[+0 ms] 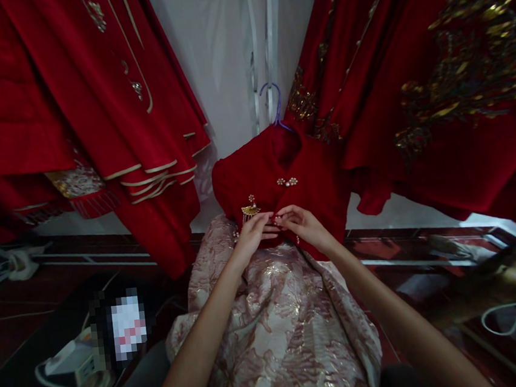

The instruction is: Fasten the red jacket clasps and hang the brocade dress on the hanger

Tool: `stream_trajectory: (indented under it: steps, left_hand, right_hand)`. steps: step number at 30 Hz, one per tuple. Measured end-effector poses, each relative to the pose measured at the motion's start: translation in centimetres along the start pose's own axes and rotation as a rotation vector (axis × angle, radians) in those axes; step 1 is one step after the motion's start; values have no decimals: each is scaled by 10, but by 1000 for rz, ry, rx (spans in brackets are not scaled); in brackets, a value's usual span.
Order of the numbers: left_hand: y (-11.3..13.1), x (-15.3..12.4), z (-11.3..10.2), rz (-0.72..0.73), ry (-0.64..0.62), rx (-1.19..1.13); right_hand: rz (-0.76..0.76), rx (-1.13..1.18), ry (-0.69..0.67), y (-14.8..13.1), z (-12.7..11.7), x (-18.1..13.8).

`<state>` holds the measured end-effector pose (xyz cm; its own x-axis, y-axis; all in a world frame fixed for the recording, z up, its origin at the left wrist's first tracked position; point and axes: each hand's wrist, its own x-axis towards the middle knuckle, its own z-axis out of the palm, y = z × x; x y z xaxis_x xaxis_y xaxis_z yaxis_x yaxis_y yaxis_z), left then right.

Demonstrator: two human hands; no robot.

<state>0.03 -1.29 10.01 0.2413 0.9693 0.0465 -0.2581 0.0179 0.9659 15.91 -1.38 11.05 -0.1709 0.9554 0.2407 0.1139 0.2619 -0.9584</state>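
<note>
In the head view a short red jacket (246,164) hangs on a purple hanger (277,103) in front of me. My left hand (256,229) and my right hand (304,222) meet at its lower front, fingertips almost touching. Both hands have their fingers pinched at a small red and pearly fastening, mostly covered by the fingertips. Above them sits a pearl flower clasp (287,182). A gold fan-shaped brooch (250,209) with hanging beads is just above my left hand. A pale pink and gold brocade skirt (280,325) spreads below the jacket.
Red garments with gold trim (108,110) hang at the left; more, with gold sequin embroidery (482,56), hang at the right. A white wall (222,57) stands behind. White cables and a power adapter (73,357) lie at lower left. A metal rail (420,262) runs low at the right.
</note>
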Motion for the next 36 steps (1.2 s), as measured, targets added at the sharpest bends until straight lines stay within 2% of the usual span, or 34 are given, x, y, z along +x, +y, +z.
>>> stream_trajectory:
  steps: [3, 7, 9, 12, 14, 21, 25, 36]
  left_hand:
    - [-1, 1, 2, 35, -19, 12]
    - [-7, 6, -1, 130, -31, 63]
    - [-9, 10, -5, 220, 75, 160]
    - [-9, 17, -13, 382, 340, 291]
    - [-9, 23, -18, 433, 410, 281]
    - [-6, 37, -22, 364, 338, 160]
    - [-5, 39, -23, 379, 331, 132]
    - [0, 37, -26, 365, 333, 165]
  right_hand:
    - [-16, -39, 144, 8, 0, 0]
    - [-59, -65, 155, 13, 2, 5]
    - [-89, -112, 165, 9, 3, 9]
    - [-130, -144, 138, -1, 5, 19]
    - [-168, -153, 119, -7, 7, 26]
    - [-256, -246, 183, -9, 21, 48]
    - [-268, -261, 174, -7, 27, 55]
    - [-328, -310, 141, -7, 30, 53]
